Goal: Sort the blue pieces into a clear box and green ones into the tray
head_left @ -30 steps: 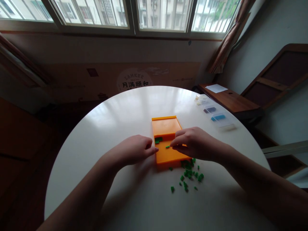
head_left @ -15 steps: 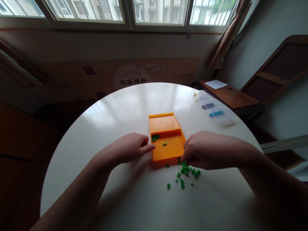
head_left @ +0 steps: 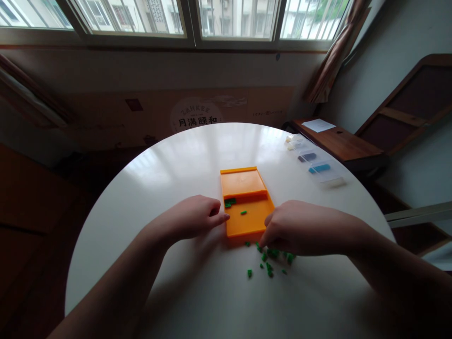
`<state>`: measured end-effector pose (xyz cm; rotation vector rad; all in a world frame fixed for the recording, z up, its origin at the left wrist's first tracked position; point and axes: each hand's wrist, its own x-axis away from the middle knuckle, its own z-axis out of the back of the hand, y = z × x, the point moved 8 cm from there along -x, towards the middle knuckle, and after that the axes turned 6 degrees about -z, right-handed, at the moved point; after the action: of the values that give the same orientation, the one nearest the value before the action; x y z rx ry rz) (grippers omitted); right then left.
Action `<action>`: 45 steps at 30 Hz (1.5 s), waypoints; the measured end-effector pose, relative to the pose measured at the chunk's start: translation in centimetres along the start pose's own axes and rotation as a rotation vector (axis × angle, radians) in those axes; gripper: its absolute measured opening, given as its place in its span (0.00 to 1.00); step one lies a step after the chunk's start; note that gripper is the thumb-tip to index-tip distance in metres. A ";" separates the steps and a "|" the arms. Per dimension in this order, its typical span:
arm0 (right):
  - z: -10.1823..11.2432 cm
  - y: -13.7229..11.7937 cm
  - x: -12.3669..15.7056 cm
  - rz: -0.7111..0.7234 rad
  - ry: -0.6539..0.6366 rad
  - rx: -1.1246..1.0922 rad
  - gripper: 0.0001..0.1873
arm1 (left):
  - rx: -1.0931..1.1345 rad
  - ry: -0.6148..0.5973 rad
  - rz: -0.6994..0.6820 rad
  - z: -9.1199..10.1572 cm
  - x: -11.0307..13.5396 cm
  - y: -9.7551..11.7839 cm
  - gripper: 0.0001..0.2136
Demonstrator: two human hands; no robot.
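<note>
An orange plastic tray (head_left: 247, 226) with a raised flat panel at its far end lies on the white table. In its near compartment are a green brick cluster (head_left: 230, 202) at the left corner and one small green brick (head_left: 243, 213). My left hand (head_left: 199, 214) is curled at the tray's left wall, its thumb tip on the rim. Beyond the near right corner, my right hand (head_left: 287, 228) points down with fingertips pinched at a small green toy brick (head_left: 259, 247); the hand partly hides the loose green bricks (head_left: 270, 268) scattered below it.
Clear plastic bags (head_left: 319, 168) with blue, dark and pale pieces lie at the right far edge of the round white table (head_left: 169, 165). Past it stands a wooden desk (head_left: 353, 141) with a paper sheet (head_left: 318, 125). A window (head_left: 236, 19) runs along the back.
My right hand has moved slightly down and left over the bricks, and a small green brick at its fingertips shifted the same way. My left hand stays at the tray's left wall.
</note>
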<state>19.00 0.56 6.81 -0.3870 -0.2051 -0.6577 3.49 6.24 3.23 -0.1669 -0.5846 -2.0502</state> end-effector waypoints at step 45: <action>-0.5 -1.5 -0.8 -0.056 0.093 0.157 0.09 | -0.036 0.029 -0.038 0.1 0.1 0.0 0.23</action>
<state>17.44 -0.31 6.54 -0.1997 -0.1782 -0.7081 3.47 6.18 3.34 -0.1485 -0.5366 -2.0971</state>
